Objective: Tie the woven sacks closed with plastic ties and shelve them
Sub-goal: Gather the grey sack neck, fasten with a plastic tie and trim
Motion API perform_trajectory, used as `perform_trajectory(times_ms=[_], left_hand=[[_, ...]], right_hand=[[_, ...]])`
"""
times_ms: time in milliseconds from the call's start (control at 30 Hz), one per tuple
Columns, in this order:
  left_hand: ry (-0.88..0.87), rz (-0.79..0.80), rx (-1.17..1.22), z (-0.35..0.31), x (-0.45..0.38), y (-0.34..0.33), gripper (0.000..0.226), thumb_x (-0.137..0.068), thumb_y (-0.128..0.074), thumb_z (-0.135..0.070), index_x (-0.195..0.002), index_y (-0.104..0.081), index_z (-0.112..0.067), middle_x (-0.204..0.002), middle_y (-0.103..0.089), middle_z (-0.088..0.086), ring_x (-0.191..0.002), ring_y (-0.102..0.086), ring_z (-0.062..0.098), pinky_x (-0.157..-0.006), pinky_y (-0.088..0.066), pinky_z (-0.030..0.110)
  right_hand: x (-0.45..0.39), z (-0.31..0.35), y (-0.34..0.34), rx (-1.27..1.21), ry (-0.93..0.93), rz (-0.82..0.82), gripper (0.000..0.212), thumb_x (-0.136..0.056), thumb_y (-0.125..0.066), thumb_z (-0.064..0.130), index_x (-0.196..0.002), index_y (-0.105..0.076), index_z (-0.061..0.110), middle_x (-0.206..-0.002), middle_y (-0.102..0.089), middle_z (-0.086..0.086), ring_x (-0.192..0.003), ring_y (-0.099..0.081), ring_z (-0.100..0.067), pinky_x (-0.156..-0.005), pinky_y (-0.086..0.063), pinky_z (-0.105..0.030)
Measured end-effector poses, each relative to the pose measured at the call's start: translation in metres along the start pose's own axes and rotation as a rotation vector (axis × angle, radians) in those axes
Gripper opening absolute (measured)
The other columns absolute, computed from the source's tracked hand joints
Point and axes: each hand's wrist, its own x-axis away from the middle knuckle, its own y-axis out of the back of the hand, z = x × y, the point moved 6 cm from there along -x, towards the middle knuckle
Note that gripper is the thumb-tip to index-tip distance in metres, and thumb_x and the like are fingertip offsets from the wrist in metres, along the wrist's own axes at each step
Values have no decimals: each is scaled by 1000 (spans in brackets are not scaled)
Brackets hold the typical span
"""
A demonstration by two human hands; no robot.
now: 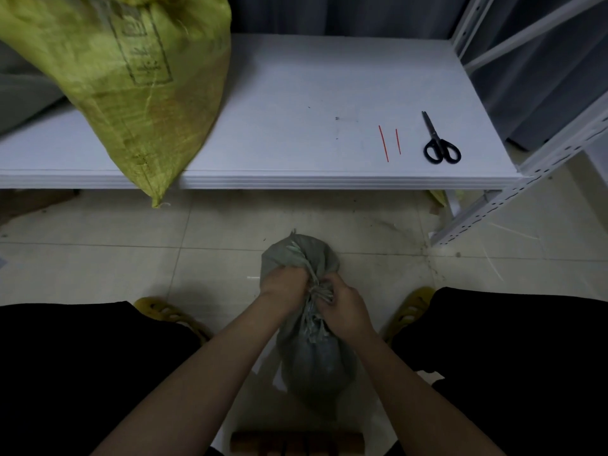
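Seated person's left hand and right hand pinch the gathered neck of a grey woven sack on the near floor; a slackened grip could let it reopen, with the red ties lying far right on the shelf.

The yellow sack on the far left is cut off at the top edge, its printed label too blurred to read. Both hands cover the gathered neck of the grey sack, hiding any tie there.
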Motion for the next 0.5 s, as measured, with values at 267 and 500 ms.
perform_trajectory(times_ms=[267,500], left_hand=[[-35,119,22,0,3,-2,28,-97,-41,-26,-110,-62,-14,-115,-63,9,-102,-58,25,-70,-33,23],[-26,67,306,12,12,-18,24,-96,-44,-25,-74,-50,-19,-95,-64,14,-91,-58,30,-64,-32,26]], right_hand=[[-2,-2,2,140,-30,6,22,-94,-51,33,-99,-52,12,-90,-67,-10,-82,-62,-28,-63,-43,-33],[-13,-13,8,-30,-232,-44,14,-85,-63,21,-78,-53,16,-81,-65,-9,-77,-60,-22,-66,-44,-30]])
